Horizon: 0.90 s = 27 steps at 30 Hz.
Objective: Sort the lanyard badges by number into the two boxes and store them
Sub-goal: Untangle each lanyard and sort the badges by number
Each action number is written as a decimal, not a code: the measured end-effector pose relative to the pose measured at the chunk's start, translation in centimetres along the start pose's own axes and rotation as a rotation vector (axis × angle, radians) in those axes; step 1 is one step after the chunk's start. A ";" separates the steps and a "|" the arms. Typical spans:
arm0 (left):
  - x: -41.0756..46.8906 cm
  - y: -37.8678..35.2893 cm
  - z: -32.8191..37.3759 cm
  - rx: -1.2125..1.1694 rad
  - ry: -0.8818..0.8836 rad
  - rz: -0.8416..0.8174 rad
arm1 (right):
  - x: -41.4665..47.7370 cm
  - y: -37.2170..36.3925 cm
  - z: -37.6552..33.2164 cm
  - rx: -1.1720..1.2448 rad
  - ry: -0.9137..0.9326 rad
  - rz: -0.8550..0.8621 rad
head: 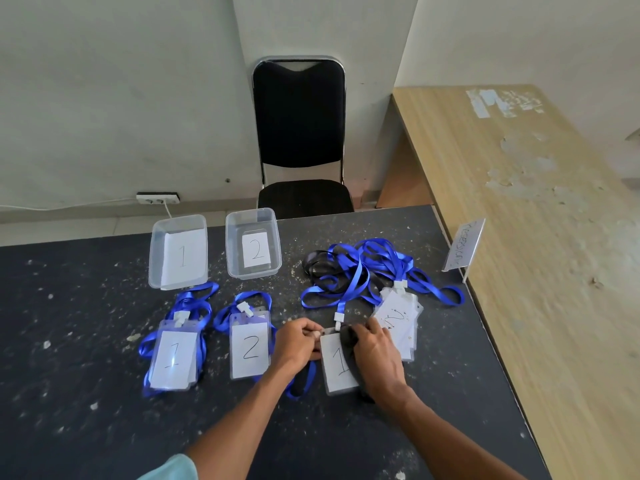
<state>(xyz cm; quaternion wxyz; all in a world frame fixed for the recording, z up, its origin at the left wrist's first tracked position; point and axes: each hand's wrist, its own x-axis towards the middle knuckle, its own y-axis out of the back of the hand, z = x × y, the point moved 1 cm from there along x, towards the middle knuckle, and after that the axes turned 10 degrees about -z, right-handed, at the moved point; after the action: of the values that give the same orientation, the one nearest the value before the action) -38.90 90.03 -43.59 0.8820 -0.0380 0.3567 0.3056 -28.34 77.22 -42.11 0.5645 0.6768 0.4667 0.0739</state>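
Two clear plastic boxes stand at the table's far edge: box "1" (156, 258) on the left and box "2" (232, 251) beside it. In front of box "1" lies a stack of badges marked "1" (174, 358) with blue lanyards; in front of box "2" lies a badge marked "2" (250, 346). My left hand (297, 339) and right hand (375, 351) both grip the top of another badge marked "1" (337, 367). To its right is a pile of badges (398, 320), the top one showing "2", under tangled blue and black lanyards (360, 271).
A black chair (300, 133) stands behind the dark speckled table (86, 427). A wooden desk (536, 202) adjoins on the right, with a small acrylic sign (464, 249) at its edge. A wall socket (158, 198) sits low on the wall.
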 end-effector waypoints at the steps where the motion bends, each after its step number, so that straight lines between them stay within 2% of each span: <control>1: -0.1 0.0 0.0 0.008 -0.001 0.007 | -0.6 -0.2 0.0 -0.030 0.039 -0.030; 4: -0.1 0.0 0.0 0.020 -0.007 0.014 | -2.1 -0.2 0.3 -0.124 0.195 -0.151; 5: -0.1 0.0 0.0 0.025 -0.008 0.012 | -2.0 0.1 0.4 -0.112 0.195 -0.158; 8: -0.1 0.1 0.0 0.017 -0.007 -0.008 | -0.4 1.3 0.4 0.013 0.092 -0.004; 10: -0.2 0.1 0.1 -0.004 -0.007 -0.014 | 0.4 1.2 -0.3 -0.010 0.079 0.053; 15: -0.2 0.0 -0.1 -0.010 -0.017 0.003 | -1.5 -1.6 -0.4 -0.259 0.240 -0.001; 18: -0.1 0.0 -0.2 0.001 -0.017 0.004 | -2.9 -1.8 0.5 -0.239 0.359 -0.071; 21: -0.3 0.1 -0.1 0.007 -0.024 -0.009 | -1.6 -1.0 0.4 -0.122 0.307 0.001; 23: -0.3 0.1 -0.1 0.000 -0.029 -0.016 | -0.9 -0.8 -0.3 -0.099 0.295 -0.010; 27: -0.2 0.2 -0.2 0.043 -0.029 -0.006 | -2.4 -2.2 -0.3 -0.216 0.498 -0.074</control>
<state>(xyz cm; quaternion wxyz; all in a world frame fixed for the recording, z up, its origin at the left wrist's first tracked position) -39.24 90.01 -43.63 0.8885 -0.0155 0.3504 0.2959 -31.04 75.53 -42.77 0.5035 0.5562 0.6050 0.2667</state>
